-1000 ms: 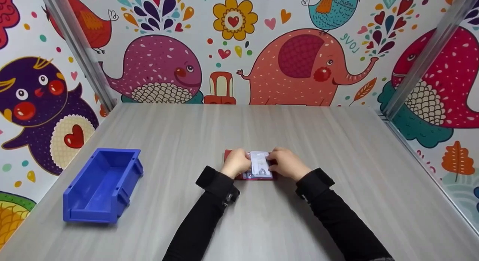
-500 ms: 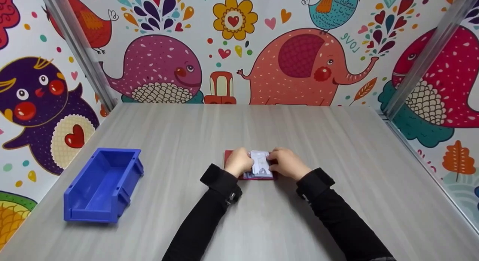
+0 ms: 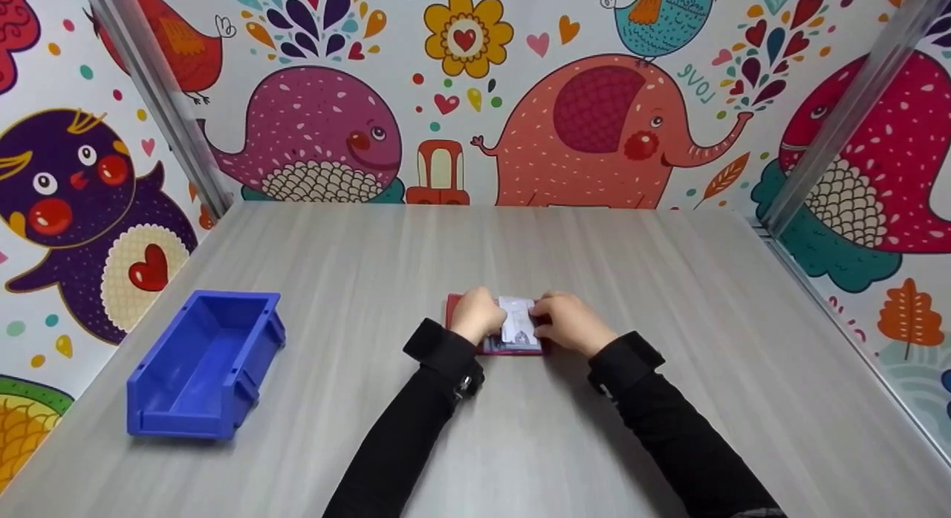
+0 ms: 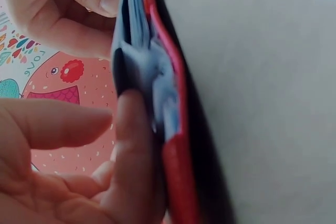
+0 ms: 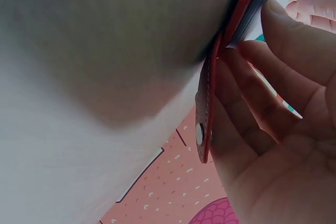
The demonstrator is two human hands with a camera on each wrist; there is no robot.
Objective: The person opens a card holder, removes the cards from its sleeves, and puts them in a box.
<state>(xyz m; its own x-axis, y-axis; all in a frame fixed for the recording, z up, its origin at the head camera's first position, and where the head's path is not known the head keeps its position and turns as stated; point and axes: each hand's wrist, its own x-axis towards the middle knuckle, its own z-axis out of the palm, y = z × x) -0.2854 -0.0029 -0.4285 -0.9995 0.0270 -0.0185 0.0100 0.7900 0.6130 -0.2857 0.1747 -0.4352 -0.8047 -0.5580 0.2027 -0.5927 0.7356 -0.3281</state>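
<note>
A red card holder (image 3: 452, 307) lies unfolded at the table's middle, its stack of clear sleeves (image 3: 518, 345) uppermost. A white card (image 3: 518, 321) shows on the sleeves between the hands. My left hand (image 3: 478, 315) has its fingers curled at the left of the stack. In the left wrist view its thumb (image 4: 134, 129) presses at the mouth of a sleeve, where the layers gape. My right hand (image 3: 572, 322) pinches the stack's right edge, thumb on the sleeves. Its fingers lie beside the red snap strap (image 5: 206, 114) in the right wrist view.
A blue plastic bin (image 3: 204, 366) stands on the left of the wood-grain table (image 3: 356, 258). Behind the table is a wall with printed animals (image 3: 594, 131). Metal posts (image 3: 156, 94) rise at the back corners.
My left hand and forearm have shifted slightly right and away from me, along the card. The right hand keeps its place. The bin has not moved.
</note>
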